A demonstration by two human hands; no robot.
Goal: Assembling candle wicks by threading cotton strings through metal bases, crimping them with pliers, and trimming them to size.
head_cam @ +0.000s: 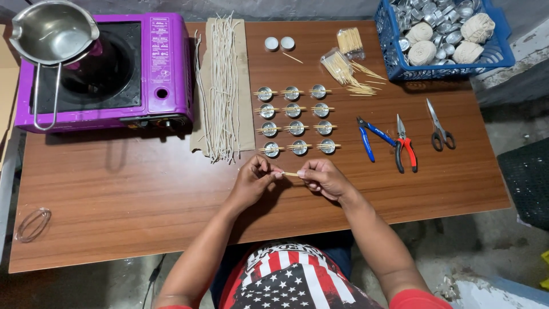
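Toothpicks (290, 174) pinched btw both hands, left hand (253, 180) and right hand (324, 178) each clamped on an end, just above the desk (114, 189) near its front edge. Held close to the grid of small metal cups (296, 120), prob so each finished pair sits across a cup w/ little reach. Wicks (223, 86) lie laid out beside the cups.

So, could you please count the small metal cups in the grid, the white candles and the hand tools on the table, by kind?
Small metal cups with sticks across, in the grid: 12
White candles: 2
Pliers: 2
Scissors: 1
Total: 17
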